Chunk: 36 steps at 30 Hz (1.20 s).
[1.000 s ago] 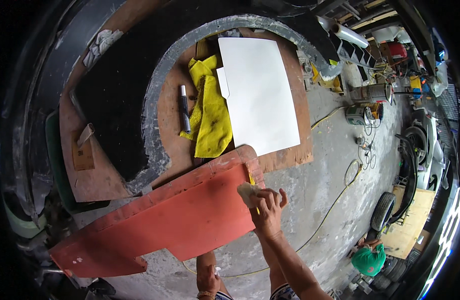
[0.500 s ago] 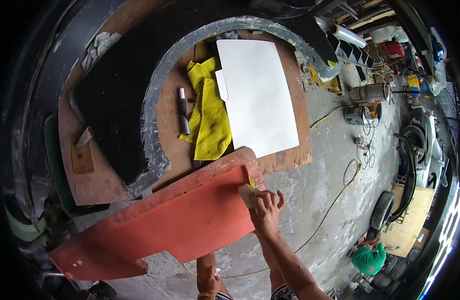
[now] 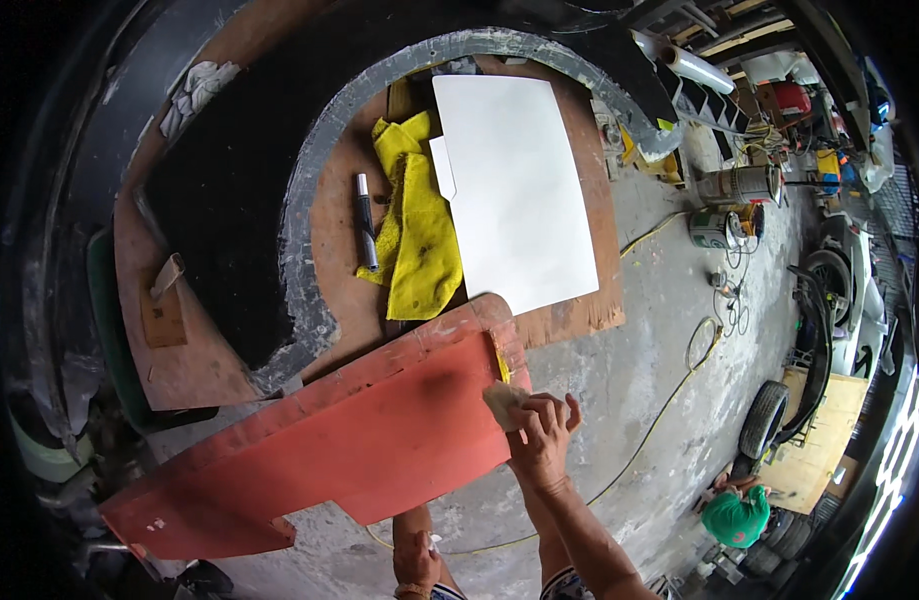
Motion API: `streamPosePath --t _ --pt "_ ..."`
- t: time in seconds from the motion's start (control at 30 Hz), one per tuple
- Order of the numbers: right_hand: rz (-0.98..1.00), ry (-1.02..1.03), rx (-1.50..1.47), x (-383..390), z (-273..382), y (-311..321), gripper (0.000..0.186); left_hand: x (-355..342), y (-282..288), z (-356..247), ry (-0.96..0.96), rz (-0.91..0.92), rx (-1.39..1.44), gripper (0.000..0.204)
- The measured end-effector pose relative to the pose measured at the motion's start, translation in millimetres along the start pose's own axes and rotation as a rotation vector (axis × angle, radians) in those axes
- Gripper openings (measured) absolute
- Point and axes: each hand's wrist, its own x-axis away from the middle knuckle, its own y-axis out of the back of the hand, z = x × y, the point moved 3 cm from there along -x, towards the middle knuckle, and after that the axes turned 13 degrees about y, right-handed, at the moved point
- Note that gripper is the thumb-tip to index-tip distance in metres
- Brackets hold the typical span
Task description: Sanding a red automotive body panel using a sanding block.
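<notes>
A large red panel lies at a slant across the front of the worktable, with a notch in its lower edge. My right hand is at the panel's right end. Its fingers are closed on a thin tan piece, which looks like a spreader or folded sandpaper; I cannot tell which. A yellow smear marks the panel's edge just above. Low in the picture, my left hand is curled below the panel, beside a small white bit. What it grips, if anything, is hidden.
On the brown board lie yellow cloths, a marker and a white sheet. A black curved panel arches around them. Cans, a yellow hose, a tire and a person in green are at right.
My right hand has shifted slightly right and down along the panel's end, with the tan piece still in its fingers. More of the yellow smear shows. My left hand stays about where it was.
</notes>
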Motion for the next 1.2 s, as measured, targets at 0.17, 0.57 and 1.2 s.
streamPosePath --t 0.17,0.57,1.2 --pt "0.009 -0.013 0.014 -12 -18 -15 0.032 -2 8 -14 -0.013 0.005 0.038 0.039" --pt "-0.044 -0.129 -0.039 -2 -2 -3 0.038 -1 8 -11 -0.026 -0.001 0.009 0.045" --pt "0.079 0.064 0.068 -35 -3 -30 0.029 -4 18 -11 -0.074 -0.076 0.059 0.039"
